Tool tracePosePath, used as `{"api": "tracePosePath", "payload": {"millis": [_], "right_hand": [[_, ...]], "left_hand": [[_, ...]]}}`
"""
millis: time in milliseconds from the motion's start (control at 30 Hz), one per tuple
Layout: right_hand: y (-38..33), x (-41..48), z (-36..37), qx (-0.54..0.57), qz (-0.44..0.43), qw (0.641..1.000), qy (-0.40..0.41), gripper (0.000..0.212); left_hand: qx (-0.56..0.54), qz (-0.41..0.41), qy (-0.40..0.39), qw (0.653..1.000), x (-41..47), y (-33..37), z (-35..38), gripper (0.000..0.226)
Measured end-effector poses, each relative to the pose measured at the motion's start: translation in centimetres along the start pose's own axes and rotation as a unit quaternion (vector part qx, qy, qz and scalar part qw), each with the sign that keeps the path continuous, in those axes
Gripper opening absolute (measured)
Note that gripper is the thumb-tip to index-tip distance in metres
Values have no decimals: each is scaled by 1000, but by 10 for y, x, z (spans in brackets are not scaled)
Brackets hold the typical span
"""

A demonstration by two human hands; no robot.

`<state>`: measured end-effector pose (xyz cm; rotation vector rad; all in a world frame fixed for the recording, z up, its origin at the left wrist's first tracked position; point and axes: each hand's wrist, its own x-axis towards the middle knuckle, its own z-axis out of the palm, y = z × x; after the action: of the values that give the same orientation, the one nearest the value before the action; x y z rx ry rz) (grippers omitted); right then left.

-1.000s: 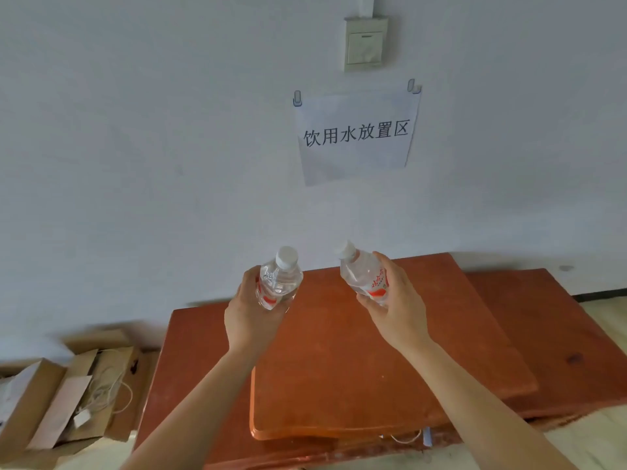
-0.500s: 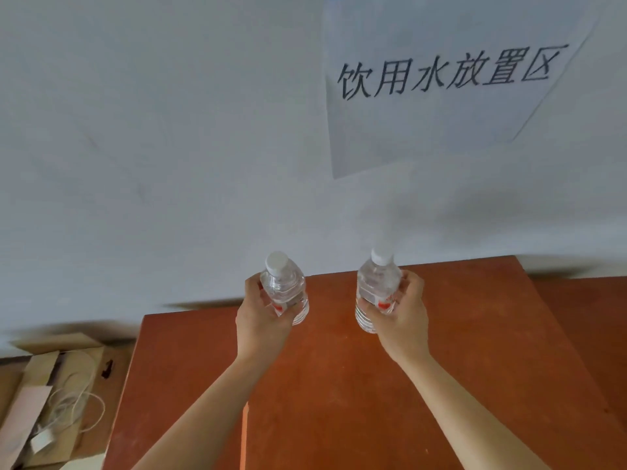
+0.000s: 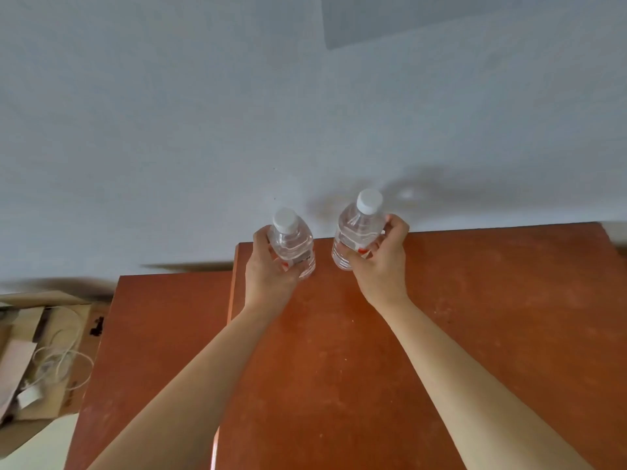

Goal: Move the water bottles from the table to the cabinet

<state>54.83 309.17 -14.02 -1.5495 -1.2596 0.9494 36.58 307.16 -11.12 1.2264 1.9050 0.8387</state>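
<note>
The left hand (image 3: 268, 271) wraps its fingers round one clear water bottle (image 3: 294, 244); the right hand (image 3: 381, 266) grips a second bottle (image 3: 356, 228). Both are upright, slightly apart, over the red-brown surface (image 3: 492, 300) by the wall (image 3: 169, 147).

Open cabinet top (image 3: 492, 317) right of right bottle (image 3: 358, 228) and nearer; wall (image 3: 203, 130) blocks behind; left bottle (image 3: 293, 245) near left edge.
</note>
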Motion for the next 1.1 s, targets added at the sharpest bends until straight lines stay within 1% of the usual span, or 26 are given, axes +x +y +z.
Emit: {"api": "tracePosePath", "payload": {"millis": [67,167,267,367,433,533,600,733,867,933,1033,1100], "right_hand": [[4,9,0,-18,-8,999,-31,79],[10,12,0,-80,-31,993,-76,81],[9,10,-2,-122,-50,986,-97,81],[10,2,-17,-160,-61,981,-96,89],[11,-14,-32,-204,-77,971,-96,92],[7,-42,-49,-273,-133,949,-84,82],[-9,-58,-53,-278,-169,943,-64,77],[-85,-70,-46,-243,-257,934,-44,70],[-204,-100,-15,-172,-367,912,-68,67],[-265,-124,2,-131,-424,892,-84,67],[-350,-177,28,-75,-512,847,-122,65],[-402,-223,43,-40,-564,814,-131,64]], "left_hand": [[6,4,-12,1000,6,3,4,70],[18,4,-30,999,13,1,4,74],[30,7,-37,999,13,-4,2,74],[69,30,5,997,-4,-11,5,74],[106,45,29,993,-26,-17,8,69],[160,75,32,984,-67,-21,5,58],[196,105,52,974,-89,-18,-10,55],[251,148,142,946,-121,22,-80,59],[282,159,271,907,-182,74,-193,56],[292,155,341,880,-222,92,-251,56],[310,145,452,824,-298,104,-334,54],[327,117,511,786,-356,106,-384,55]]}}
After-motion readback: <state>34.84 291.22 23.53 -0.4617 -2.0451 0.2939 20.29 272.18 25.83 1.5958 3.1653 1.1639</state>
